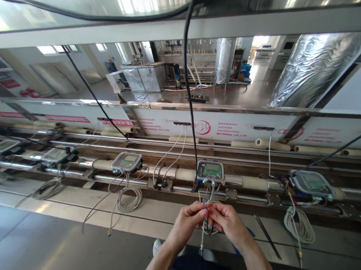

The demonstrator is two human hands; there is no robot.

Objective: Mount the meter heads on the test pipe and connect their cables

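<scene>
My left hand (190, 218) and my right hand (225, 220) meet below a clear-lidded box (210, 172) with a green circuit board inside. Both are closed, thumbs and fingertips pinching thin wires (207, 202) that hang from the box. The exact wire ends between my fingertips are too small to make out. A coiled cable shows partly behind my fingers, and a pale cable (202, 238) hangs below them with a small coloured end. Beside my right wrist, a blue-handled tool (237, 250) is mostly hidden by the arm.
Similar boxes (126, 162) sit along the metal pipes (166, 173), with coiled cables (129, 198) on the ledge. Dark thin rods, perhaps tweezers (267, 237), lie to the right. A black cable (189, 70) hangs down in front. A foil-wrapped duct (320, 70) stands behind.
</scene>
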